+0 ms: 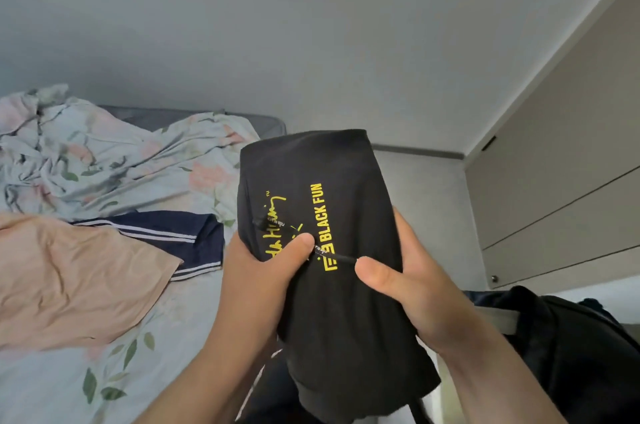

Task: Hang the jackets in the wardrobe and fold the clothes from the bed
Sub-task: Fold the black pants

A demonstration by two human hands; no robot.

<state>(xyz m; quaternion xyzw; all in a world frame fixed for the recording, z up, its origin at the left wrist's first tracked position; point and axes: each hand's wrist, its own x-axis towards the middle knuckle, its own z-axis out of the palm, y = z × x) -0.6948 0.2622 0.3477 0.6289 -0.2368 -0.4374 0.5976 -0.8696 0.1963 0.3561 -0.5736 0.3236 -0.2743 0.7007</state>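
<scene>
A folded black garment (332, 181) with yellow "BLACK FUN" print is held up in front of me, above the bed's right edge. My left hand (263, 271) grips its left side, thumb pressed on the print. My right hand (408, 281) grips its right side, thumb lying across the front. A thin black tag string shows between the two thumbs. On the bed (52, 389) lie a peach garment (69, 281) and a navy garment with white stripes (180, 233).
A crumpled floral blanket (104, 153) fills the bed's far end against the wall. A beige wardrobe with drawers (561, 202) stands at the right. Dark clothing (571, 354) is heaped at the lower right.
</scene>
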